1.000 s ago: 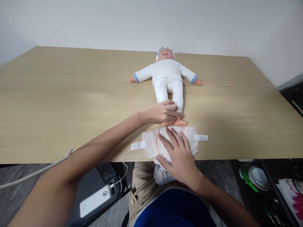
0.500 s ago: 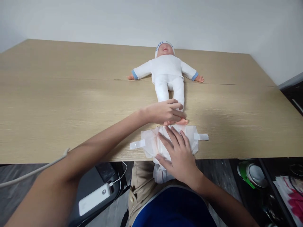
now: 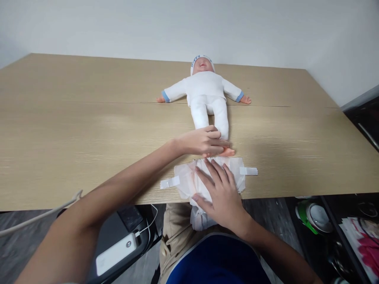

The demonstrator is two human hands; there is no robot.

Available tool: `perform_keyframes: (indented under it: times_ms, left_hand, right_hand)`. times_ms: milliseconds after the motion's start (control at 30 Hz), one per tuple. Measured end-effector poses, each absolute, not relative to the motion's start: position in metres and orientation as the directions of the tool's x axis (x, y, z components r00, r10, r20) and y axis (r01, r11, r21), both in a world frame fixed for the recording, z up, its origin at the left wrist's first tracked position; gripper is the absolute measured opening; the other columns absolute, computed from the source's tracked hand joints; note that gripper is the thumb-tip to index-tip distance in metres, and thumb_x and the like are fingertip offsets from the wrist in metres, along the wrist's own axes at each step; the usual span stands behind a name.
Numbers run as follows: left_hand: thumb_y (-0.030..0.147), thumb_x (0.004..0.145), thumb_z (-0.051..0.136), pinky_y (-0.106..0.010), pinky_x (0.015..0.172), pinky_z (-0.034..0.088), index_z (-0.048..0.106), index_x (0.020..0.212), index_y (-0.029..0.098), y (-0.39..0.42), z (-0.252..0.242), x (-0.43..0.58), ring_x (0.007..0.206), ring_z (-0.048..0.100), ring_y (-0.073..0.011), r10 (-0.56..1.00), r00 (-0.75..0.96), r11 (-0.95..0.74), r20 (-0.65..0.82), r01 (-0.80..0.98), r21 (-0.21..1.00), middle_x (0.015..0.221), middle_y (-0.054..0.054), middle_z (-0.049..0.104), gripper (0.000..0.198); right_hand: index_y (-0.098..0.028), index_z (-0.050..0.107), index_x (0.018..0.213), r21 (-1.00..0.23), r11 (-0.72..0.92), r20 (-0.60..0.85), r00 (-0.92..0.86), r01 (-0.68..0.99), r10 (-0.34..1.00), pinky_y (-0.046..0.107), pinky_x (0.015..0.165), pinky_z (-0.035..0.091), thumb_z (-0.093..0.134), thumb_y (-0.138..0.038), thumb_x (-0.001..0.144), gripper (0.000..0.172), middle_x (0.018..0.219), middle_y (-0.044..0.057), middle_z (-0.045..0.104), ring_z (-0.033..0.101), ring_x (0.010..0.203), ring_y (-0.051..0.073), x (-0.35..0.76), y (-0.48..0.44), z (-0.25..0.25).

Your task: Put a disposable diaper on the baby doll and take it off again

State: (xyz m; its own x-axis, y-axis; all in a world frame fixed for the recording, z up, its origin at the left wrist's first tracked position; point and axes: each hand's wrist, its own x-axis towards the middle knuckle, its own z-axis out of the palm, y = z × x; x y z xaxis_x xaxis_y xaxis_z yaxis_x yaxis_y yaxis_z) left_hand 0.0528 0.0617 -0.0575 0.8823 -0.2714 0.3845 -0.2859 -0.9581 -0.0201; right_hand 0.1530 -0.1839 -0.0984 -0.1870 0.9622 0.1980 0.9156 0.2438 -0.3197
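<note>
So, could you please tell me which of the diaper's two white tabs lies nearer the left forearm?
The left tab, slanting just beside the left forearm; the right tab sticks out beyond the right hand.

White power bank point(image 3: 114, 256) with plugged-in cable point(image 3: 138, 234), on dark surface point(image 3: 111, 232).

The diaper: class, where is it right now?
In the head view, slightly right of centre, the diaper lies across the near edge of the table, below the doll's feet and under the person's right hand.
</note>
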Motion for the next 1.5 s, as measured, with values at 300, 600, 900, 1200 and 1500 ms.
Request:
perform_keyframes:
  times_ms: [300,600,900,1200,1500]
  left_hand:
    - [0.019,0.113,0.053,-0.04,0.084,0.049,0.066,0.097,0.024,0.064,-0.066,0.05,0.097,0.074,-0.0212,-0.282,0.784,-0.954,0.553,-0.292,-0.074,0.138,-0.012,0.08,0.022]
    - [0.039,0.116,0.043,-0.043,0.088,0.052,0.066,0.094,0.023,0.069,-0.031,0.053,0.108,0.077,-0.0241,-0.095,0.786,-0.963,0.611,-0.227,0.142,0.13,-0.013,0.081,0.036]
    - [0.032,0.096,0.075,-0.043,0.095,0.056,0.066,0.084,0.023,0.08,0.028,0.05,0.101,0.074,-0.023,0.062,0.788,-0.903,0.612,-0.217,0.371,0.118,-0.006,0.08,0.017]
    - [0.025,0.09,0.087,-0.05,0.101,0.056,0.069,0.085,0.018,0.103,0.057,0.048,0.107,0.073,-0.0255,0.081,0.718,-0.813,0.691,-0.354,0.462,0.102,-0.009,0.079,0.021]
    - [0.02,0.095,0.083,-0.043,0.094,0.058,0.065,0.089,0.013,0.102,0.07,0.043,0.114,0.075,-0.0234,0.06,0.699,-0.804,0.713,-0.39,0.449,0.115,-0.011,0.08,0.02]
  right_hand:
    - [-0.028,0.042,0.175,-0.315,0.246,0.208,-0.186,0.917,0.96,0.061,0.141,0.025,0.056,-0.059,0.111,0.072,0.184,0.009,0.035,0.03,0.172,0.033,0.154,-0.184,-0.098]
    - [-0.026,0.037,0.177,-0.342,0.229,0.134,-0.193,0.911,0.972,0.061,0.144,0.021,0.055,-0.055,0.112,0.073,0.187,0.007,0.027,0.025,0.174,0.03,0.153,-0.178,-0.09]
    - [-0.027,0.039,0.176,-0.362,0.259,0.039,-0.263,0.895,0.964,0.06,0.144,0.021,0.049,-0.064,0.114,0.073,0.187,0.008,0.025,0.023,0.175,0.029,0.158,-0.157,-0.078]
    - [-0.025,0.036,0.177,-0.332,0.276,0.035,-0.28,0.902,0.959,0.058,0.144,0.021,0.043,-0.069,0.114,0.077,0.187,0.009,0.023,0.019,0.176,0.026,0.162,-0.116,-0.08]
    - [-0.022,0.032,0.179,-0.309,0.276,0.017,-0.285,0.91,0.958,0.06,0.143,0.014,0.051,-0.061,0.115,0.077,0.188,0.014,0.023,0.019,0.176,0.032,0.176,-0.016,-0.09]
